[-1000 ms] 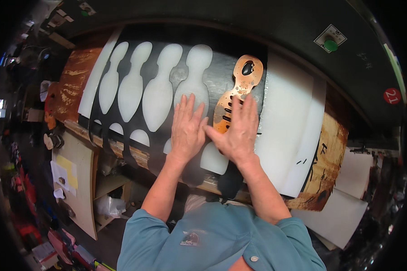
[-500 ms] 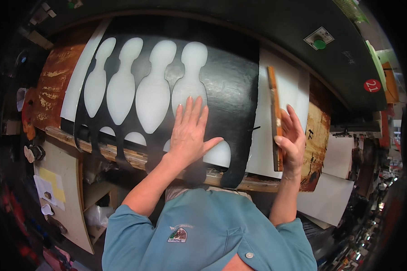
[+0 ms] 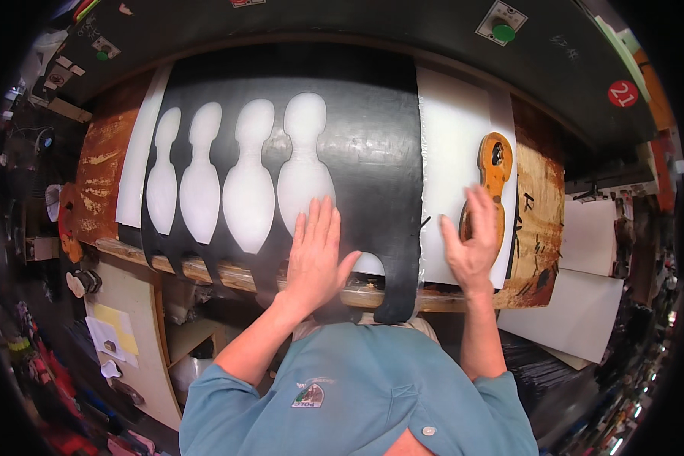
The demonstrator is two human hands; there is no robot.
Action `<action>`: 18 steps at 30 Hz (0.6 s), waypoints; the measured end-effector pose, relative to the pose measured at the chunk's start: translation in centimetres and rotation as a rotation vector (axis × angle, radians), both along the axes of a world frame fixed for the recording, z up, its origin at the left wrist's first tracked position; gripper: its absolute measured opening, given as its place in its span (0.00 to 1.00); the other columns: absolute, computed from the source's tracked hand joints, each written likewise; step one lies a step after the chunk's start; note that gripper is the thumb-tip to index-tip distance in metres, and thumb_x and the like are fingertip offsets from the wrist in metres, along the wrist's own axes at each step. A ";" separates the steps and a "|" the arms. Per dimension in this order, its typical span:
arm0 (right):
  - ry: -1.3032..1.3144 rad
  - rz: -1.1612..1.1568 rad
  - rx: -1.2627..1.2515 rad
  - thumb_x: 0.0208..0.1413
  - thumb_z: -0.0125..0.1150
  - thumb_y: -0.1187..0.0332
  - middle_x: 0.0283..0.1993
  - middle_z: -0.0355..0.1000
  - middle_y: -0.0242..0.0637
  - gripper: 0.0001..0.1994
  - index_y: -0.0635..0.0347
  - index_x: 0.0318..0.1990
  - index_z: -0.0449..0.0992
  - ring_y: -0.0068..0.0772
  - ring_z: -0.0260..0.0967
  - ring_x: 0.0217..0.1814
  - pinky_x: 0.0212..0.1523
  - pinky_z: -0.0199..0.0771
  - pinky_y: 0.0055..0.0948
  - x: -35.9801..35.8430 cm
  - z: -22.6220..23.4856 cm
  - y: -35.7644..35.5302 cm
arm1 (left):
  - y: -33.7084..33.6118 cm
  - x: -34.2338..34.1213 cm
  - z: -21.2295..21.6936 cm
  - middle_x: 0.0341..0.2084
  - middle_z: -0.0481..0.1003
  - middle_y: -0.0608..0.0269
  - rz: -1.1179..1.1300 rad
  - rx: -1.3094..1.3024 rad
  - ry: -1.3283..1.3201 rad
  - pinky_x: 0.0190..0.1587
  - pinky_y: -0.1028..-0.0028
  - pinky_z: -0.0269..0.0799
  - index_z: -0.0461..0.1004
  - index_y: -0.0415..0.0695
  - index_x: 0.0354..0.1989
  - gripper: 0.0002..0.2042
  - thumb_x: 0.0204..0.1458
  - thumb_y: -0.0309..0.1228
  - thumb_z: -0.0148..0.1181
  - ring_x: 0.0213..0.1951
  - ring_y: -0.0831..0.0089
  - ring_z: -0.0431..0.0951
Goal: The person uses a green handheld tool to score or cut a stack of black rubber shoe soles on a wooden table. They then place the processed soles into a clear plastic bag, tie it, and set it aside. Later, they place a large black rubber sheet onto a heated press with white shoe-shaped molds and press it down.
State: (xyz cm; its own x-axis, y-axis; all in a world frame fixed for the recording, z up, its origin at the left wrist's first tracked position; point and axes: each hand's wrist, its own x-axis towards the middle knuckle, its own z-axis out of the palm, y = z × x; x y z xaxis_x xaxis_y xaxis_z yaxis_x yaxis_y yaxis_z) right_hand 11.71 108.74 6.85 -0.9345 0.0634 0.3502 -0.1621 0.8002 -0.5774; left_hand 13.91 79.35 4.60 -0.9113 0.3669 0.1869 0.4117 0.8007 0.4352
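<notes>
My left hand [image 3: 310, 266] lies flat on a black sheet [image 3: 376, 159], fingers stretched out and thumb apart. Several sole-shaped cut-outs in the sheet show white beneath, and its near part hangs over the table edge in strips. To the right, a sole-shaped orange-brown cutting die [image 3: 495, 169] with dark openings lies on a white board [image 3: 448, 129]. My right hand [image 3: 475, 251] is over its near half, fingers and thumb spread, covering part of it. I cannot tell whether the fingertips touch the die.
Behind the sheet runs a dark machine beam [image 3: 403, 26] with a green button [image 3: 503, 31]. A worn brown tabletop [image 3: 539, 228] shows at the right, with pale boards [image 3: 574, 311] lower down. A wooden cabinet [image 3: 140, 327] stands at the lower left.
The die, which stood on edge in my right hand, now lies flat farther right, and the hand has opened. The black sheet has slid toward me under my left hand. The view has shifted.
</notes>
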 end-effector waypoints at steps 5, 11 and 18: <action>-0.062 0.273 0.303 0.58 0.70 0.61 0.76 0.57 0.65 0.31 0.71 0.65 0.72 0.70 0.53 0.79 0.77 0.56 0.59 -1.1 -1.6 -6.8 | 0.5 1.8 -0.1 0.75 0.56 0.34 0.018 -0.039 -0.010 0.78 0.44 0.47 0.58 0.28 0.73 0.41 0.57 0.38 0.71 0.78 0.41 0.53; -0.079 0.366 0.245 0.59 0.67 0.69 0.73 0.62 0.65 0.26 0.71 0.63 0.74 0.68 0.58 0.76 0.76 0.57 0.59 3.6 -2.0 -4.2 | 0.3 2.9 -0.4 0.77 0.53 0.35 0.010 -0.001 -0.032 0.78 0.43 0.46 0.55 0.30 0.76 0.41 0.57 0.33 0.70 0.78 0.37 0.51; -0.286 0.222 -0.287 0.59 0.67 0.78 0.49 0.80 0.47 0.08 0.69 0.45 0.82 0.39 0.82 0.43 0.46 0.81 0.33 12.1 1.9 -0.5 | -0.8 6.2 1.7 0.74 0.58 0.38 -0.051 0.012 -0.123 0.76 0.40 0.49 0.63 0.29 0.69 0.34 0.59 0.34 0.69 0.77 0.35 0.53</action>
